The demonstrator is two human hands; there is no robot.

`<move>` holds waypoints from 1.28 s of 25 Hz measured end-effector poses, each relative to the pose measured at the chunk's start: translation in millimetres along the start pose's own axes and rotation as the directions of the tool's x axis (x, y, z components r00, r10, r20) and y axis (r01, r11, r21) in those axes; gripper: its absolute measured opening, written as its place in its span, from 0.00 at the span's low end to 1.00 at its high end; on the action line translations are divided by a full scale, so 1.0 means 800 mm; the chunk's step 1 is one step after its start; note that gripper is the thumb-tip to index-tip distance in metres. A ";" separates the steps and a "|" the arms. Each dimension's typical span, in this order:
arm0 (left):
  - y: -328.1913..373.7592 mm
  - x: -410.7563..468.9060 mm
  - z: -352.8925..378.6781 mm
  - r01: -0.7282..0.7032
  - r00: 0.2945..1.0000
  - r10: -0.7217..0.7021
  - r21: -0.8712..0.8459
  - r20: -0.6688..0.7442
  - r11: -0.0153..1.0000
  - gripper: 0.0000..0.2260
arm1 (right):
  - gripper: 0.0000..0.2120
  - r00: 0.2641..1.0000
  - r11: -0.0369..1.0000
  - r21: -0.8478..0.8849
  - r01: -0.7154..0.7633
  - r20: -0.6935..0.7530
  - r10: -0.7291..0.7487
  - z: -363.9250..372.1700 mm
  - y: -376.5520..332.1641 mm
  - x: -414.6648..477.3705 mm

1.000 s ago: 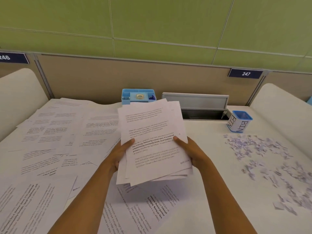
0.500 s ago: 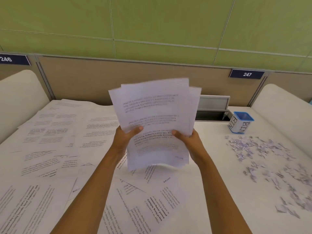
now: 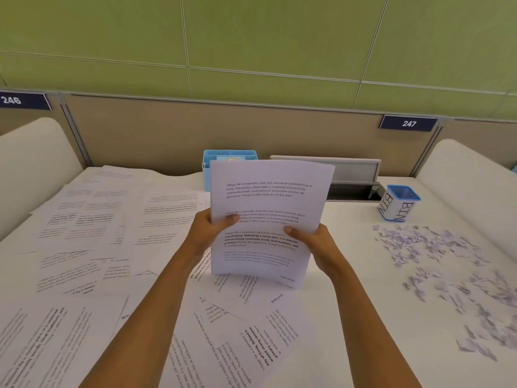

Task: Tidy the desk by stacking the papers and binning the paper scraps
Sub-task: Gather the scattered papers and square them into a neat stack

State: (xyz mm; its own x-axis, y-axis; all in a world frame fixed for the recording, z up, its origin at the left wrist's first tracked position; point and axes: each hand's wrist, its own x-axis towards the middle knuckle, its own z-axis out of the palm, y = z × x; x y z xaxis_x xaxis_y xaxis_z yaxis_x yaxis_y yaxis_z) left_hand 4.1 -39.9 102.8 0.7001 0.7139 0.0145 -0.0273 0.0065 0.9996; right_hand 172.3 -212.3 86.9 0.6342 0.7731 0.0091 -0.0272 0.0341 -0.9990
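Currently I have both hands on the paper stack [image 3: 268, 208], held upright over the middle of the desk [image 3: 349, 275]. My left hand [image 3: 207, 233] pinches its left edge, thumb across the print, and my right hand [image 3: 313, 245] grips its right edge. Loose sheets [image 3: 92, 219] cover the desk's left side. Paper scraps [image 3: 436, 261] lie along its right edge, near the bin [image 3: 398, 204] at the back.

White desk [image 3: 349, 247]: loose papers [image 3: 84, 219] left, scraps [image 3: 419, 245] right, bin [image 3: 397, 204], organiser [image 3: 207, 175].
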 end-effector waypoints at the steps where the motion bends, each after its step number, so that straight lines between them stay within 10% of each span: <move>1: 0.001 0.000 0.000 0.013 1.000 -0.013 0.006 -0.008 1.000 0.10 | 0.17 1.000 1.000 -0.012 -0.008 -0.007 0.008 0.000 0.002 0.001; 17: 0.000 0.029 -0.011 0.235 0.970 -0.235 0.001 -0.061 0.972 0.14 | 0.15 0.998 0.993 -0.098 -0.066 -0.021 0.065 0.008 0.009 0.013; 21: -0.033 0.034 -0.025 0.243 0.901 -0.180 0.117 -0.395 0.963 0.12 | 0.13 0.983 0.993 -0.116 -0.001 -0.185 -0.020 0.008 0.009 0.021; 23: -0.060 0.023 -0.042 0.368 0.855 -0.133 0.405 -0.501 0.837 0.18 | 0.13 0.960 0.996 -0.088 0.028 -0.274 -0.051 0.002 0.009 0.023; 27: -0.109 -0.004 -0.067 0.666 0.733 -0.386 0.709 -0.561 0.233 0.50 | 0.12 0.929 0.997 -0.023 0.079 -0.362 -0.082 -0.015 0.007 0.023; 32: -0.128 -0.012 -0.066 0.561 0.809 -0.317 0.811 -0.495 0.166 0.51 | 0.13 0.912 0.996 0.001 0.094 -0.401 -0.086 -0.027 0.006 0.026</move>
State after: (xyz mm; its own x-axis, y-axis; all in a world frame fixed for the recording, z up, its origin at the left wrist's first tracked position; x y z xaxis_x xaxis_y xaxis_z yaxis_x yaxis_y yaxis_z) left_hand -37.4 -10.3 -1.3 0.2223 0.9221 -0.3166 0.9669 -0.1668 0.1932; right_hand 201.8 -209.6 81.8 0.8907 0.4480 0.0769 0.0316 0.1078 -0.9937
